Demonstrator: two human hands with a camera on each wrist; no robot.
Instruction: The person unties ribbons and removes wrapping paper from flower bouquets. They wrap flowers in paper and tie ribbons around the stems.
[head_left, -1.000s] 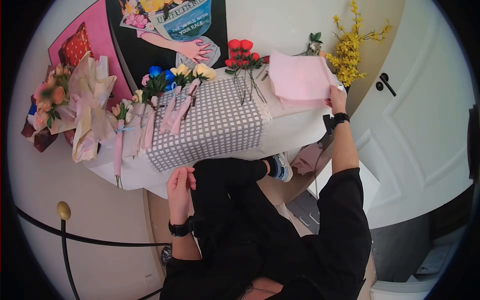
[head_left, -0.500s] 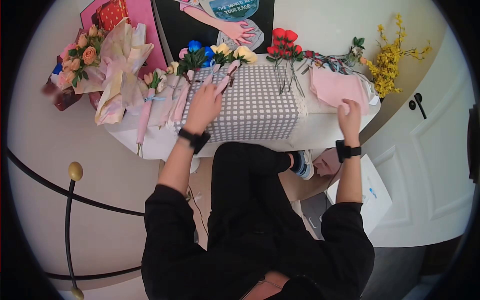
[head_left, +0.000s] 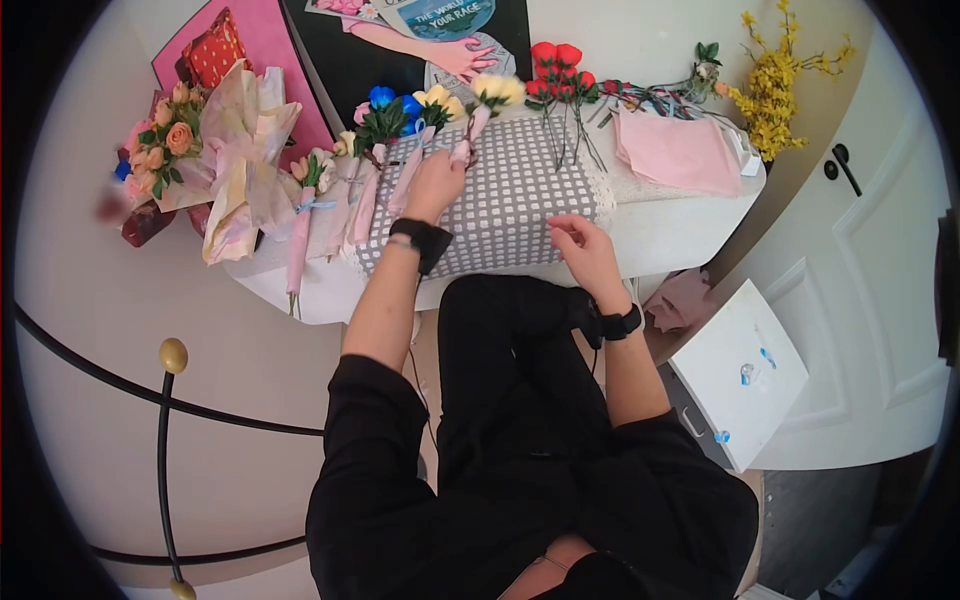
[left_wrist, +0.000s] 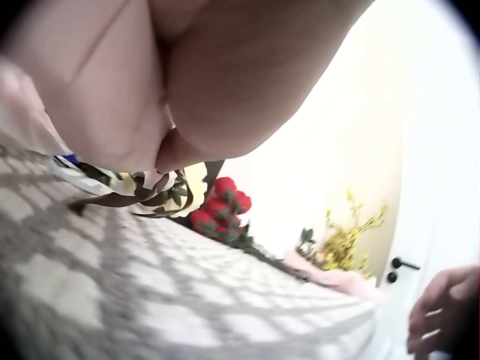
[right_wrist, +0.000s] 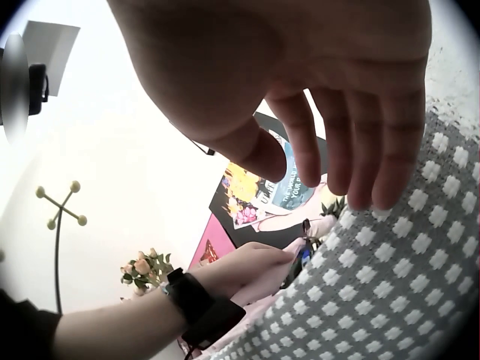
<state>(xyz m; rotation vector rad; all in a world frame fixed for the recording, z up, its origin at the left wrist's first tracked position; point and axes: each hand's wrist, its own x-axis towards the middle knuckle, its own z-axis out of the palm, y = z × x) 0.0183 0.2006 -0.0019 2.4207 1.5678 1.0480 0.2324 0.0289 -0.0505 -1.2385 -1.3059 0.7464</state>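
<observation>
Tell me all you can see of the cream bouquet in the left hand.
The cream bouquet has pale blooms, blurred in the head view, some green leaves and a narrow, papery-looking pink wrap. A dark ribbon trails from it. The left hand holds the wrap. It slants over the checked cloth, blooms pointing away from the person; whether it touches the cloth is unclear.

Behind the left hand (head_left: pixel 437 187) and right hand (head_left: pixel 590 262) sit black wristbands (head_left: pixel 622 322) with boxy black devices (right_wrist: pixel 216 324), the left trailing a thin cable (right_wrist: pixel 193 350); farther back, loose black sleeves (head_left: pixel 370 420), black trousers (head_left: pixel 500 345), a thin necklace (head_left: pixel 545 558).
</observation>
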